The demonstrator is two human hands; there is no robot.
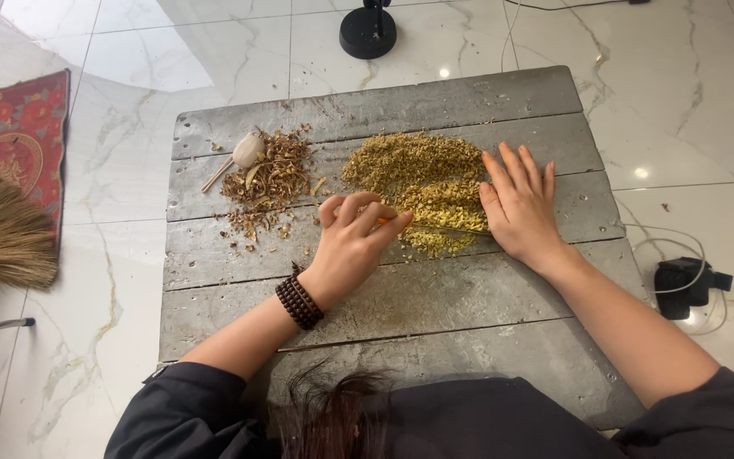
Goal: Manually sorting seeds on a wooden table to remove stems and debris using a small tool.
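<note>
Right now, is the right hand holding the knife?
No, the right hand lies flat on the yellow-green pile; the left hand holds the knife.

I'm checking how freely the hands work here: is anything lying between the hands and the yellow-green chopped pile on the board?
Nothing visible. The right hand lies flat against the pile, and the left hand holds a thin orange-handled tool right at its edge. The brown scraps and pale bulb sit off to the side.
</note>
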